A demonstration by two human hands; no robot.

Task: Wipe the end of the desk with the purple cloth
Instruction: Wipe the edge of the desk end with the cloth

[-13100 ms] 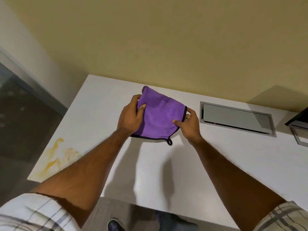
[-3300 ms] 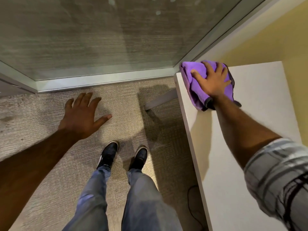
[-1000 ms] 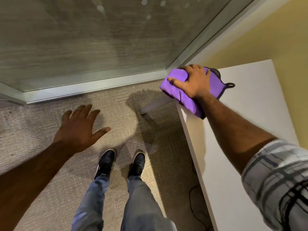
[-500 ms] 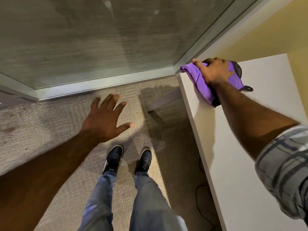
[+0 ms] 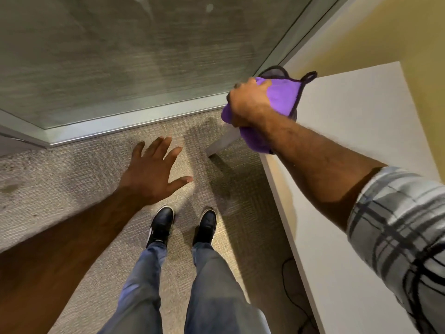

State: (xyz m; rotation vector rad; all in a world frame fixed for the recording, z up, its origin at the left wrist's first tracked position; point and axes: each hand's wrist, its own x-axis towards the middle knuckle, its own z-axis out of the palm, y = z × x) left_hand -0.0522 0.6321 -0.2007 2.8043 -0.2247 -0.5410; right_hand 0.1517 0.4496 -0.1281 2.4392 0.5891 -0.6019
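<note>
Our right hand (image 5: pixel 249 102) is closed around the purple cloth (image 5: pixel 281 97), bunching it at the far left corner of the white desk (image 5: pixel 356 131), where the end of the surface meets its left edge. Part of the cloth hangs below the fist, past the left edge, and its dark-trimmed hem and small hanging loop stick up toward the far edge (whether the cloth is actually pressed to the surface we cannot tell). Our left hand (image 5: pixel 154 174) holds nothing: it floats over the carpet (image 5: pixel 72 179) well left of the desk, palm down, fingers spread wide. Below it stand our black shoes (image 5: pixel 161 225) and jeans (image 5: pixel 216 285), beside the desk's left edge
</note>
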